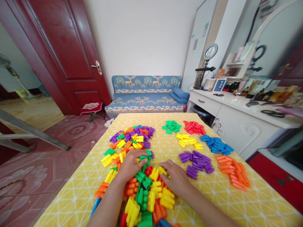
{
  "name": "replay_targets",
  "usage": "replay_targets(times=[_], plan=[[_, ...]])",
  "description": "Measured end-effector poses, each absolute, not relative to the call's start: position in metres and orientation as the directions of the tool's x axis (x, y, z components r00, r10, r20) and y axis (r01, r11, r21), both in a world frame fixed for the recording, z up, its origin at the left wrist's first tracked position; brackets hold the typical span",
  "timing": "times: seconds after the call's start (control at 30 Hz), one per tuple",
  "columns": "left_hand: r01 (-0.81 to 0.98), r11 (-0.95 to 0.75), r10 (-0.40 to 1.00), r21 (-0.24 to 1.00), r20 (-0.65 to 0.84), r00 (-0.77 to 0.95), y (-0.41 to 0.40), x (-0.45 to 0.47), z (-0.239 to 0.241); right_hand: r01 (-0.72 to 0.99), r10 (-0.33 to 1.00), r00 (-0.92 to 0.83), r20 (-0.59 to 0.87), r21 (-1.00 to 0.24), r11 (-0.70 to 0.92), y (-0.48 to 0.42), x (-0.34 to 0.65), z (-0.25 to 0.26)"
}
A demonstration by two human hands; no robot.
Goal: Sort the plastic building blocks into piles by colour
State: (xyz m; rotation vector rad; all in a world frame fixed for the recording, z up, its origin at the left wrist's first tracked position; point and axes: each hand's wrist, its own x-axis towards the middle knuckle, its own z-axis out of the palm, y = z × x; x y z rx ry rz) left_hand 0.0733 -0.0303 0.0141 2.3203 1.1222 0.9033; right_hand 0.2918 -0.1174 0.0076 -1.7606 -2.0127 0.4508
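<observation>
A mixed heap of tube-shaped plastic building blocks (143, 179) in several colours spreads over the left and near middle of the table. My left hand (131, 164) lies over this heap, thumb and fingers closed around a green block (144, 157). To its right, my right hand (177, 178) has its fingertips on a yellow block (163, 170) at the heap's edge, thumb and index finger on either side. Single-colour groups lie farther right: purple blocks (199, 162), orange blocks (233, 171), blue blocks (216, 144), yellow blocks (188, 141), green blocks (171, 126) and red blocks (194, 127).
A yellow patterned cloth covers the table (163, 119). Beyond it stands a blue sofa (146, 94) with deer figures. A white dressing table (236, 104) with bottles and a ring light (210, 52) is at the right. At the left are a red door (63, 47) and a stool (92, 108).
</observation>
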Motion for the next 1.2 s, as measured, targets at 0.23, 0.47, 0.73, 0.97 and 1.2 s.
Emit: replay_targets(times=[0.23,0.47,0.73,0.97,1.2], plan=[[0.547,-0.594,0.801,0.589,0.378,0.464,-0.030,0.073,0.015,0.844,0.974,-0.069,0.214,-0.509,0.172,-0.115,0.297,0.006],[0.542,-0.580,0.811,0.608,0.364,0.459,-0.030,0.073,0.014,0.892,0.910,0.232,0.343,-0.449,-0.058,-0.079,0.381,0.037],[0.535,-0.576,0.813,0.618,0.363,0.455,-0.031,0.073,0.013,0.987,0.956,0.146,0.256,-0.102,-0.123,-0.048,0.453,0.043],[0.546,-0.564,0.820,0.620,0.345,0.457,-0.030,0.073,0.015,0.998,0.942,0.060,0.330,-0.048,-0.046,-0.030,0.454,0.033],[0.546,-0.571,0.816,0.613,0.350,0.460,-0.030,0.073,0.013,0.998,0.964,0.049,0.263,-0.059,-0.035,-0.008,0.444,0.033]])
